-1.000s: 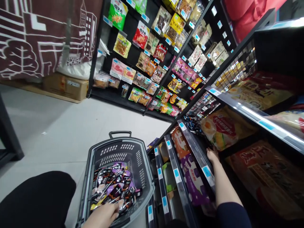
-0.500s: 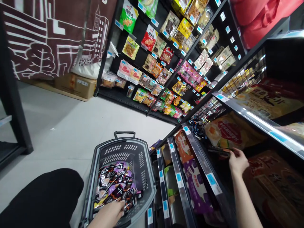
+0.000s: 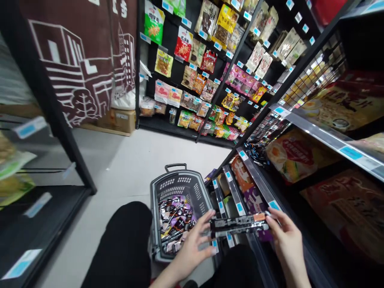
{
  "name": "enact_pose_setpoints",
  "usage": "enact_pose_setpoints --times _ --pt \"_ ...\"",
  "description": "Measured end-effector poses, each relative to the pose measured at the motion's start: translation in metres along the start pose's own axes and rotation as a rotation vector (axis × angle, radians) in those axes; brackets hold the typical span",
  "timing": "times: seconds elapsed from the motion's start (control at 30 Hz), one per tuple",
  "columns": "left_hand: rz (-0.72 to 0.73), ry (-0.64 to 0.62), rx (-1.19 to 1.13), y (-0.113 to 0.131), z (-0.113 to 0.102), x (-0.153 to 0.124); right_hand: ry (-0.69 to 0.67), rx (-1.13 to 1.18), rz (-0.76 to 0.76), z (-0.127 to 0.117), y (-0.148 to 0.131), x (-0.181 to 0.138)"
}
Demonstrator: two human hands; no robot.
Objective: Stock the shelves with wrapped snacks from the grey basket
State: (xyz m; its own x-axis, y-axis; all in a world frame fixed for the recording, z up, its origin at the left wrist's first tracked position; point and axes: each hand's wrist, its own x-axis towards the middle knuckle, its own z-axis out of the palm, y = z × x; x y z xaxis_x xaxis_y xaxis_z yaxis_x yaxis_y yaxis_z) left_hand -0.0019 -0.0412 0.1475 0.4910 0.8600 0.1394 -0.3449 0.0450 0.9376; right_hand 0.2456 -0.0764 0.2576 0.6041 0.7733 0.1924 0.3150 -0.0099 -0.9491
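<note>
A long, narrow black snack packet [image 3: 240,225] with an orange patch near one end lies level above the shelf edge. My right hand [image 3: 286,236] pinches its right end between thumb and fingers. Around the left end, my left hand [image 3: 195,240] has its thumb and fingers spread apart; whether it touches the wrapper I cannot tell. Below and left stands a grey shopping basket [image 3: 207,196] on the floor. Inside it are many small black, purple and yellow wrapped packets [image 3: 175,218] in a loose heap.
Tiered shelves with price tags [image 3: 273,200] run along the right, holding large yellow bags [image 3: 295,154] and a bundle of dark packets [image 3: 256,156]. Hanging snack bags [image 3: 183,44] fill the far rack. A black shelf frame [image 3: 72,152] stands at left, beyond my knee [image 3: 126,236].
My right hand has come back from the shelf with the black packet. My left hand has left the basket and risen to the packet's other end. The view has shifted left.
</note>
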Motion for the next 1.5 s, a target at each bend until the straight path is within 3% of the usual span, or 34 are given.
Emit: enact_pose_setpoints --times 0.13,0.23,0.37,0.5,0.67,0.77,0.83,0.9,0.97,1.03,1.13,1.23,1.4,1.5 --pt "-0.089 0.031 -0.002 0.043 0.012 -0.019 -0.026 0.142 0.141 0.016 0.0 -0.057" --pt "-0.096 0.059 0.098 0.05 0.005 -0.037 -0.097 0.231 0.163 0.018 0.004 -0.09" --pt "-0.004 0.086 0.412 0.058 -0.004 -0.057 -0.274 0.283 0.242 0.011 0.014 -0.116" --pt "-0.095 0.068 0.553 0.072 -0.001 -0.066 -0.311 0.28 0.338 0.007 0.025 -0.128" --pt "-0.261 0.149 0.579 0.086 0.009 -0.057 -0.28 0.243 0.248 0.014 0.026 -0.122" --pt "-0.351 0.131 0.654 0.1 0.012 -0.043 -0.265 0.251 0.218 0.019 0.022 -0.11" --pt "-0.429 0.042 0.695 0.112 0.015 -0.031 -0.262 0.266 0.226 0.023 0.021 -0.105" --pt "-0.506 -0.127 0.731 0.121 0.02 -0.019 -0.311 0.288 0.244 0.028 0.023 -0.102" --pt "-0.548 -0.312 0.765 0.123 0.027 -0.006 -0.417 0.298 0.254 0.035 0.025 -0.103" --pt "-0.556 -0.411 0.773 0.117 0.035 0.005 -0.531 0.27 0.225 0.043 0.026 -0.104" --pt "-0.562 -0.382 0.714 0.1 0.046 0.016 -0.599 0.181 0.134 0.05 0.024 -0.1" --pt "-0.587 -0.36 0.661 0.095 0.049 0.02 -0.563 0.136 0.091 0.045 0.021 -0.09" --pt "-0.713 -0.514 0.585 0.108 0.038 0.019 -0.427 0.203 0.199 0.024 0.023 -0.072" --pt "-0.747 -0.515 0.415 0.111 0.031 0.015 -0.395 0.278 0.265 0.018 0.031 -0.066"
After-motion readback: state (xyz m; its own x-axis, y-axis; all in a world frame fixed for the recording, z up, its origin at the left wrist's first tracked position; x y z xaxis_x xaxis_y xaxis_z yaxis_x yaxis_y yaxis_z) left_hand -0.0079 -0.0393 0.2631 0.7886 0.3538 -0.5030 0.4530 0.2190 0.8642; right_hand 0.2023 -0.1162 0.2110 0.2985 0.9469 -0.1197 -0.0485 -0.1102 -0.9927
